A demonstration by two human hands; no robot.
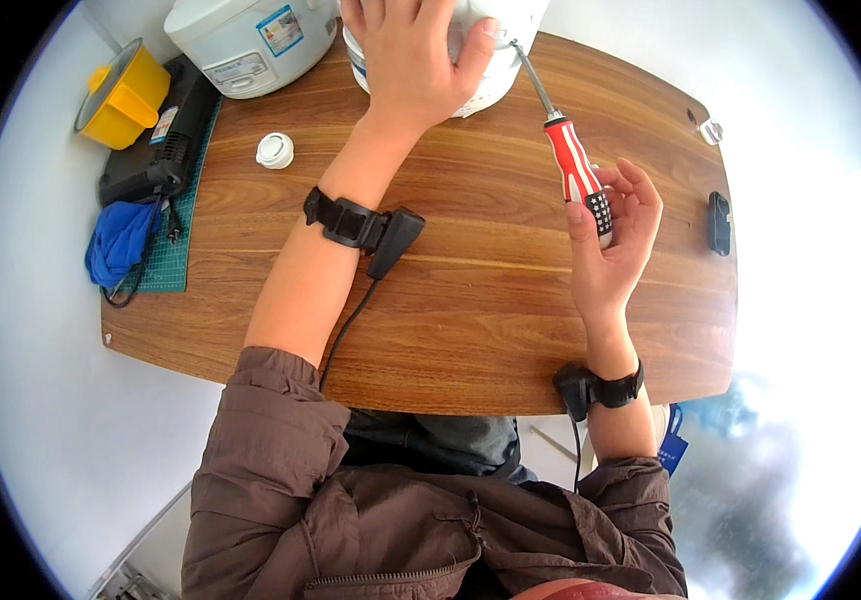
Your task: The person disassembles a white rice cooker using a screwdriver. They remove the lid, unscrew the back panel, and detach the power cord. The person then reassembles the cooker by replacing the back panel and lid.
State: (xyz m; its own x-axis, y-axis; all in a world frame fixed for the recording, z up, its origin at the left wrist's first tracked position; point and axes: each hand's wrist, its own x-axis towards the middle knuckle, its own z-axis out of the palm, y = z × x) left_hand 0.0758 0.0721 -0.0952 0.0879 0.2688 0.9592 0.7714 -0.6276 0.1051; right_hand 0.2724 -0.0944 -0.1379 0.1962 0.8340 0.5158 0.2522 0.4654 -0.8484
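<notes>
At the far edge of the table, a white rounded appliance [495, 84] is partly cut off by the top of the picture. My left hand [412, 62] lies over it with fingers stretched and thumb apart; its fingertips run out of view. In my right hand [622, 222] is a screwdriver [570, 160] with a red, white and black star-patterned handle, the fingers closed round the handle's lower end. The metal shaft points up and left, and its tip meets the appliance's right side. Whether it sits in a screw is too small to tell.
A small white round cap [274, 151] lies left of my left forearm. Farther left are a white rice cooker [250, 50], a yellow container [128, 98], a black device [155, 150], a blue cloth [122, 243] and a green mat [172, 262]. A dark small object [718, 223] lies near the right edge.
</notes>
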